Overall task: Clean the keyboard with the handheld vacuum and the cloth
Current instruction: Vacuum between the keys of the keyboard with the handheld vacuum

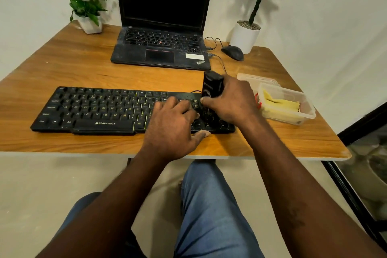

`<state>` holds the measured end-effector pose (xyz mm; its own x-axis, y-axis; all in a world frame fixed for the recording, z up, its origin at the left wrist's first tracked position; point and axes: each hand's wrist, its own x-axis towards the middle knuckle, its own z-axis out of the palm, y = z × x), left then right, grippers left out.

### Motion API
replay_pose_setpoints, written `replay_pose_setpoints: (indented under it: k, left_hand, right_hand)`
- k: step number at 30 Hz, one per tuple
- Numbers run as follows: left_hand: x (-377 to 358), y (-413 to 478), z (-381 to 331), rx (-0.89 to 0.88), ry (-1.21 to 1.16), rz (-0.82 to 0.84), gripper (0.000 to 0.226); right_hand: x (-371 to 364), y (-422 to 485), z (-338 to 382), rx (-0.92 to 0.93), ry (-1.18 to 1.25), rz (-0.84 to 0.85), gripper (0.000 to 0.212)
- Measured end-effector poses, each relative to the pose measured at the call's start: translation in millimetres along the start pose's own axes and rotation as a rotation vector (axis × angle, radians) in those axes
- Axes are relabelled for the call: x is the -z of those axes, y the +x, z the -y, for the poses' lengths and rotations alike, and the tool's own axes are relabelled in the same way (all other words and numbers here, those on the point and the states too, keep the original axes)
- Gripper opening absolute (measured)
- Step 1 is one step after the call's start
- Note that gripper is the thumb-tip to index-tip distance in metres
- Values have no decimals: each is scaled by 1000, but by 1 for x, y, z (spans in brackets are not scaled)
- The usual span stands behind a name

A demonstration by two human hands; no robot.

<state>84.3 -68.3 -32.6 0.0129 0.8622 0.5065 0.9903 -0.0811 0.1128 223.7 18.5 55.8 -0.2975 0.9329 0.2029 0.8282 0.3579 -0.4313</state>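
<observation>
Right hand (232, 100) gripping nose-down vacuum (211, 85), left hand (173, 128) flat on keyboard (94, 107) lying left-right

Open passage: bare table (69, 63) left of the laptop (161, 48) and the strip between it and the keyboard (100, 109), plus a narrow band along the near edge. Obstructed: the keyboard's right end, taken by the left hand (173, 130) and by the right hand (232, 102) gripping the handheld vacuum (211, 85); just beside it a clear container (293, 111) and lid (256, 79). Far corners blocked by the mouse (232, 52), the white plant pot (244, 36) and the flower pot (90, 26)
</observation>
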Motion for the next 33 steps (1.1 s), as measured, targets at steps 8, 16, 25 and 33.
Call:
replay_pose_setpoints:
  k: [8,16,25,33]
  left_hand:
    - [0,1,0,3,3,18,66]
    - [3,0,-2,-1,8,10,65]
    - [-2,-1,0,-13,-17,-18,65]
    - [-2,-1,0,-10,-16,-26,63]
  right_hand:
    - [26,-24,-14,-8,77,87,61]
    - [9,-23,-15,1,20,-4,55]
    - [13,-21,-43,-52,139,-149,53]
    - [19,-74,-58,-1,194,-32,46]
